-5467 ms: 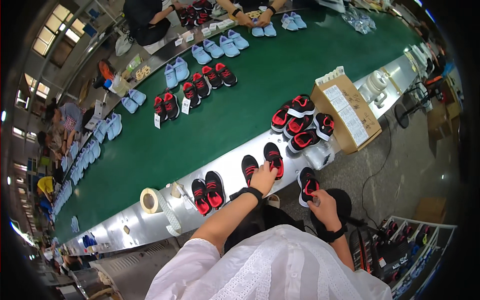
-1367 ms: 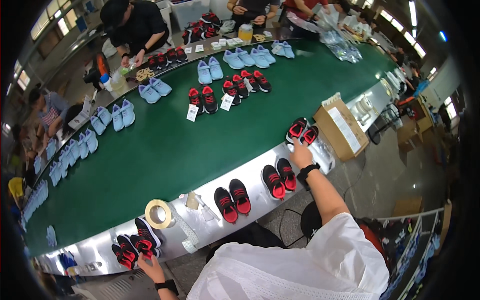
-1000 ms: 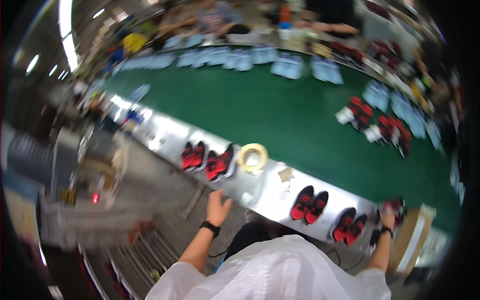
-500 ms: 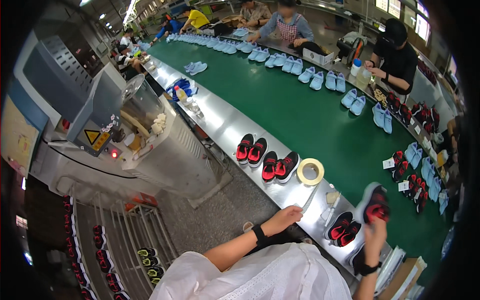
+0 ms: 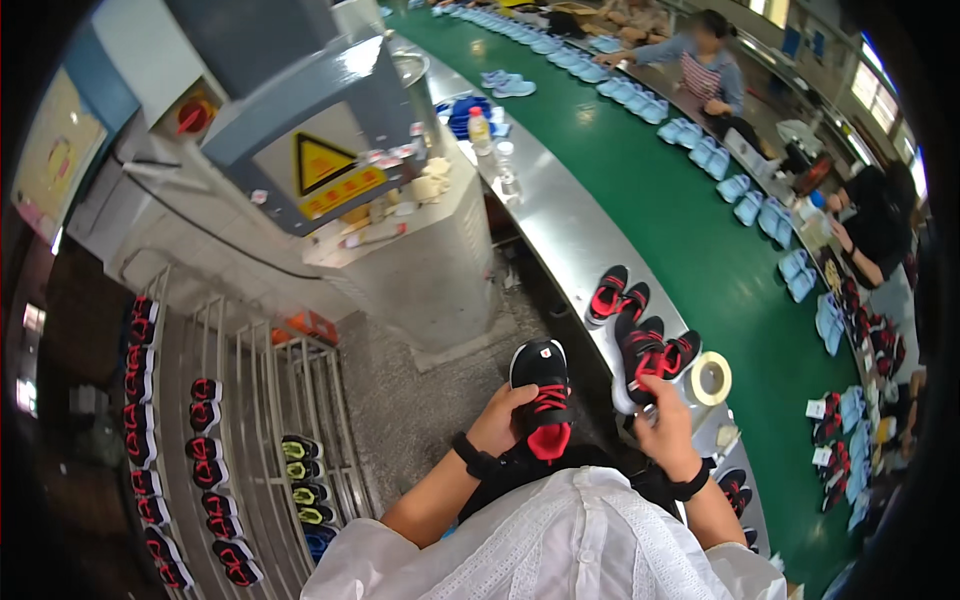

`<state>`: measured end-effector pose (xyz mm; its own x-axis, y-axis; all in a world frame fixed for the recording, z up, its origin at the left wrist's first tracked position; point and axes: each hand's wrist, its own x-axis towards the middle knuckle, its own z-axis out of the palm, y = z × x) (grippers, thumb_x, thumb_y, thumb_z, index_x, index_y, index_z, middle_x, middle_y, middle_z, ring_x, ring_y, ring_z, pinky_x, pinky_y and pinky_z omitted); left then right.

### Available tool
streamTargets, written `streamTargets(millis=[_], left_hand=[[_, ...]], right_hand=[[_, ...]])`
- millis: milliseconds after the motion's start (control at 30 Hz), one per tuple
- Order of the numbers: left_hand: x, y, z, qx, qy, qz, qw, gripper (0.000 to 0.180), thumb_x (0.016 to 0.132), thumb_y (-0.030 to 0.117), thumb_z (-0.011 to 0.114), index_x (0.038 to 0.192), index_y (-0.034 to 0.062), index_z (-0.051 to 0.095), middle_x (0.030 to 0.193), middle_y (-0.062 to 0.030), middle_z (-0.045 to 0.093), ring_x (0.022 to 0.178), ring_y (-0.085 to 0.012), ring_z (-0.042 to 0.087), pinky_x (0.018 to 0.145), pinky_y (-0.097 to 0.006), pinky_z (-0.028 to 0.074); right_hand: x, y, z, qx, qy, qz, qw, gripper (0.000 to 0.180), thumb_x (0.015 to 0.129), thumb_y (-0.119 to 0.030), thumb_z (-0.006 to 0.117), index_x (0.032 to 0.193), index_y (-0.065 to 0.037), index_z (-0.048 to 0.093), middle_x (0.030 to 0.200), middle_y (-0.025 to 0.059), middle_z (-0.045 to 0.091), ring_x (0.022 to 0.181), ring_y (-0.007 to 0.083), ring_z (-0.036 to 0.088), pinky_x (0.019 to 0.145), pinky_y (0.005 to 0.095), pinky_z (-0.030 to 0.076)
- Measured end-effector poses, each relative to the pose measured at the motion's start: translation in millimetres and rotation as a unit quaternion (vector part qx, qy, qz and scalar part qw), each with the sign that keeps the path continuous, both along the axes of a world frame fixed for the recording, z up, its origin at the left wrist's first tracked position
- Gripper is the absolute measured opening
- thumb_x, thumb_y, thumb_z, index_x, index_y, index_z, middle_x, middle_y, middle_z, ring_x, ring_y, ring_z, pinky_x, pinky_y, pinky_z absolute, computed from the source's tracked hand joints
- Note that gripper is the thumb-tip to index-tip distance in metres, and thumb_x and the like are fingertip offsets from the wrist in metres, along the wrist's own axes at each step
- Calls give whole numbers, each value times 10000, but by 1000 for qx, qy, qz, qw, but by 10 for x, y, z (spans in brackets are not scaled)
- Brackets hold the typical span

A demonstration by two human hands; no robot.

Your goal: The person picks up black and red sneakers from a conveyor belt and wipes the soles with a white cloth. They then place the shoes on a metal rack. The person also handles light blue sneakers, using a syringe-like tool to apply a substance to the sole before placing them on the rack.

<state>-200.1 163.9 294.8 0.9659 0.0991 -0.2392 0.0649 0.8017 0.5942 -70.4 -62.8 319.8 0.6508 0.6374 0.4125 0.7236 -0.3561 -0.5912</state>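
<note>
My left hand (image 5: 497, 424) is closed round a black sneaker (image 5: 542, 378) with red laces, red lining and a white sole. Its toe points away from me, above the floor in front of my lap. Closed on the heel end of a second black-and-red sneaker (image 5: 632, 358), my right hand (image 5: 668, 430) holds it at the edge of the metal bench. Behind that shoe, a pair of matching sneakers (image 5: 607, 296) rests on the bench, and another sneaker (image 5: 684, 352) is partly hidden beside it. A roll of pale tape (image 5: 711, 378) lies just to the right.
Beyond the metal bench (image 5: 560, 230) runs a green conveyor belt (image 5: 640, 215) lined with light-blue shoes (image 5: 710, 157). A grey machine (image 5: 320, 140) stands at the left. Below it, a metal rack (image 5: 305, 400) carries several shoes. Co-workers sit across the belt.
My view has swung left. My left hand has left the bench edge and now grips a sneaker. My right hand has brought its sneaker from the right side to beside the tape roll.
</note>
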Motion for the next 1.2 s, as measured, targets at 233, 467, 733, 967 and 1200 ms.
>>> streamTargets(millis=[233,467,733,967,1200], left_hand=[[-127,299,304,-2,-59,5,998,707,753,293,701,1304,-23,390,1265,-186,509,1131,-272,540,942,-396,463],[261,466,400,45,-22,29,998,677,759,285,718,1284,-13,413,1171,-139,557,1093,-260,561,935,-387,466],[1211,382,551,141,20,-23,990,500,834,141,650,1258,-13,435,1139,-75,562,1014,-138,552,909,-285,444],[1836,275,532,180,43,-126,975,488,828,132,652,1245,-14,446,1126,-76,561,1002,-135,552,900,-281,445],[2154,115,378,167,76,-149,972,474,831,107,621,1251,-19,441,1128,-85,562,1000,-150,559,884,-296,456]], right_hand=[[1021,-30,-859,-128,-71,-137,980,437,668,11,626,1073,-110,515,968,134,583,748,369,604,620,442,489],[1271,4,-1181,-213,43,-137,966,378,695,-80,660,1053,-128,548,972,146,599,827,368,608,690,442,492],[1282,588,242,95,186,-48,977,103,776,-24,634,878,-27,617,846,108,628,744,225,609,650,319,475],[1531,875,561,117,59,-25,991,204,703,-31,715,889,-59,639,823,80,610,696,232,624,587,312,502],[1768,678,313,96,-14,-57,994,149,711,-39,680,832,-79,603,768,52,555,611,219,576,497,315,460]])
